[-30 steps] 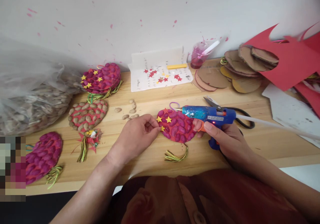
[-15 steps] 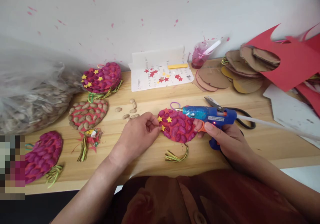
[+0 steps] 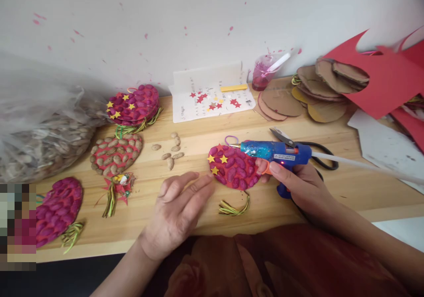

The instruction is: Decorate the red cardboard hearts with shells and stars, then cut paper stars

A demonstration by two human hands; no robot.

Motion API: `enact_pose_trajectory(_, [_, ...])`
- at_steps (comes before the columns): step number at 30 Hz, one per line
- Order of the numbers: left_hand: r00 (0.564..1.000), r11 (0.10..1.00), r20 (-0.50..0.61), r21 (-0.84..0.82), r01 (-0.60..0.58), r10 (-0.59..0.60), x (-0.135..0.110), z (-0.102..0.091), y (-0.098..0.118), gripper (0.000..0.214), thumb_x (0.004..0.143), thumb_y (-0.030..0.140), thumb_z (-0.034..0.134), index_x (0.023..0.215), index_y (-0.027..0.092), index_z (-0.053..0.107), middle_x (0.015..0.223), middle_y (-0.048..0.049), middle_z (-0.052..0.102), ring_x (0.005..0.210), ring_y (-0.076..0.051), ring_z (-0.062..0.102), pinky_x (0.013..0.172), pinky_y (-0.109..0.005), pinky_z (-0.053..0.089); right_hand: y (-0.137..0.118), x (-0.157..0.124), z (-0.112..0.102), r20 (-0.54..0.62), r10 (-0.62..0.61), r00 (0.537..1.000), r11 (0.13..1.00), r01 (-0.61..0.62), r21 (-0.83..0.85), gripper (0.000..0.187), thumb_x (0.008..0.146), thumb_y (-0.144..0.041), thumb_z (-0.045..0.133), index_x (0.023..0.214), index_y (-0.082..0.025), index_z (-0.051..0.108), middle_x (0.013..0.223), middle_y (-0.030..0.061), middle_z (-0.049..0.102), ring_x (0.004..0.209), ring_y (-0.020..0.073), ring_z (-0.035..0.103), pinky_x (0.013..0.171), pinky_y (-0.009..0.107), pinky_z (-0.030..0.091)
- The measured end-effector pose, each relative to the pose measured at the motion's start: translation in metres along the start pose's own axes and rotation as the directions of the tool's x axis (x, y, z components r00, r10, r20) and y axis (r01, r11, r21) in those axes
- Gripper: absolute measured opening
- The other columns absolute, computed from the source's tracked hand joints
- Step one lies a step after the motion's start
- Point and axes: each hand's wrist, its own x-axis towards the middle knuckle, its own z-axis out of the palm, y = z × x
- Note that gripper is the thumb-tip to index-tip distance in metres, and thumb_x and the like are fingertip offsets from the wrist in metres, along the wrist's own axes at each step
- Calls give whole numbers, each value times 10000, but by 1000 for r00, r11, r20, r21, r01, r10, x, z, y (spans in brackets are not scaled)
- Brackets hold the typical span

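My right hand grips a blue hot glue gun, its nozzle pointing left and a white glue stick running out of its back. Under the nozzle lies a round ornament covered with magenta-painted peanuts. Yellow stars and a red star sit on its left part, and a yellow-green tassel hangs off its lower edge. My left hand hovers just left of the ornament, fingers extended and holding nothing. Black-handled scissors rest behind the glue gun.
Loose peanuts and other peanut ornaments lie to the left, beside a plastic bag of peanuts. At the back are paper with small stars and a cup of magenta paint. Cardboard discs and red sheets pile up right.
My left hand has drawn back from the ornament's left edge, down and to the left, and its pinched fingers have opened out. The glue gun stays nearly in place.
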Motion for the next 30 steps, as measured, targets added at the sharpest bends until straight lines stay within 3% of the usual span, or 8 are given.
enact_pose_trajectory(3, [997, 996, 62, 78, -51, 46, -2, 3, 4, 437, 892, 5, 543, 1294, 175, 543, 1373, -101, 637, 1302, -286, 482, 1017, -446, 377, 1, 0, 0, 0, 1, 1000, 1000, -1, 3, 269, 919, -461, 615, 801, -234, 697, 802, 8, 692, 751, 193, 608, 764, 317, 481])
enact_pose_trajectory(10, [994, 991, 111, 134, -22, 7, 3, 7, 7, 531, 892, -8, 501, 1359, 245, 490, 1400, -37, 621, 1348, -244, 460, 1049, -421, 349, 1, 0, 0, 5, -1, 1000, 1000, 1, -1, 268, 923, -455, 612, 811, -225, 691, 825, 18, 697, 764, 193, 610, 793, 315, 478])
enact_pose_trajectory(22, [991, 988, 137, 151, -17, -3, 4, 10, 10, 539, 900, 10, 497, 1392, 221, 435, 1404, -16, 617, 1311, -265, 486, 987, -430, 373, -3, 1, 2, -15, -8, 1000, 1000, 8, 21, 282, 896, -452, 641, 729, -228, 684, 777, 18, 692, 738, 197, 605, 792, 317, 504])
enact_pose_trajectory(27, [987, 988, 124, 130, 88, -104, 5, 10, 12, 609, 880, 17, 519, 1404, 312, 424, 1291, 18, 687, 1284, -241, 548, 1014, -415, 390, 1, 0, 0, 7, 1, 1000, 999, -1, 35, 266, 915, -441, 624, 763, -231, 684, 803, 11, 696, 755, 197, 604, 764, 318, 493])
enact_pose_trajectory(30, [991, 987, 94, 139, 84, -98, 4, 11, 11, 611, 874, 13, 540, 1407, 295, 436, 1261, -1, 707, 1263, -243, 561, 1014, -419, 373, 2, 0, 0, 29, -6, 1000, 999, 5, 37, 252, 921, -436, 617, 772, -248, 697, 812, 4, 702, 761, 200, 612, 743, 325, 493])
